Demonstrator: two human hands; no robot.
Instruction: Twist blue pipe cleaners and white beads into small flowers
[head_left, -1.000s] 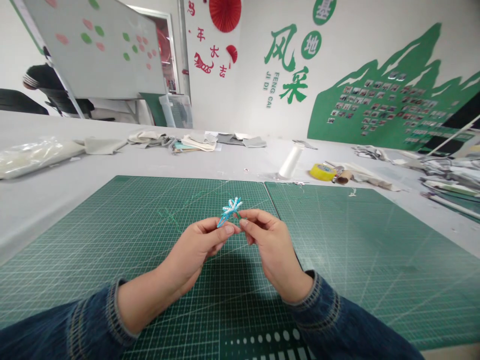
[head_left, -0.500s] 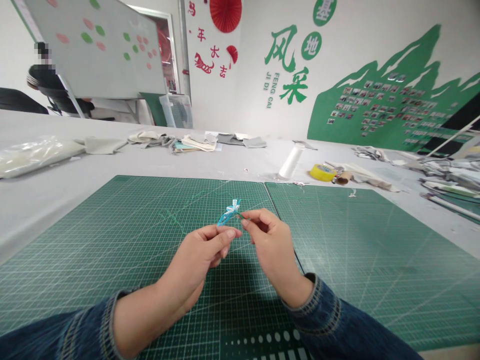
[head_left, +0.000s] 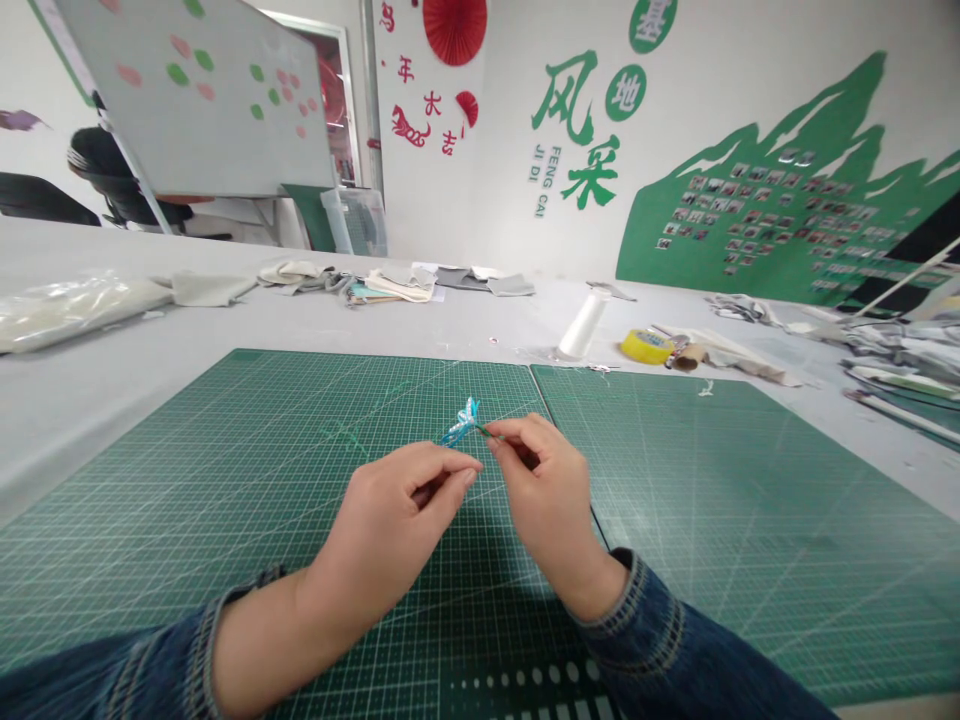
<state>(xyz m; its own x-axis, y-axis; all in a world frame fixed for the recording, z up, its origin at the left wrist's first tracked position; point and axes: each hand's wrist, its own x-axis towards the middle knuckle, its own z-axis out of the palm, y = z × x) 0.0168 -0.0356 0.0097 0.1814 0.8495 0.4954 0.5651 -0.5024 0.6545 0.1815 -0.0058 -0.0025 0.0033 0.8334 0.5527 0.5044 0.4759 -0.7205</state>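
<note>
- Your right hand (head_left: 546,490) pinches the green stem (head_left: 481,430), which slants down-right.
- The blue-and-white flower (head_left: 467,414), centre frame, lies up-left of that grip.
- Your left hand's (head_left: 386,515) fingertips press together; contents unclear.

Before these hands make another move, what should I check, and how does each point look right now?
1. Stem held: ok. The right hand pinches the green stem.
2. Left hand gripping something: cannot tell. Its thumb and finger come close together below the blue-and-white flower, but anything between them is too small to see.
3. Flower in view: ok, though its lower blue loops are partly behind the left hand.
4. Stem firmly fixed to the flower: cannot tell.
5. White cone and yellow tape roll away from the hands: ok, both beyond the green mats.
</note>
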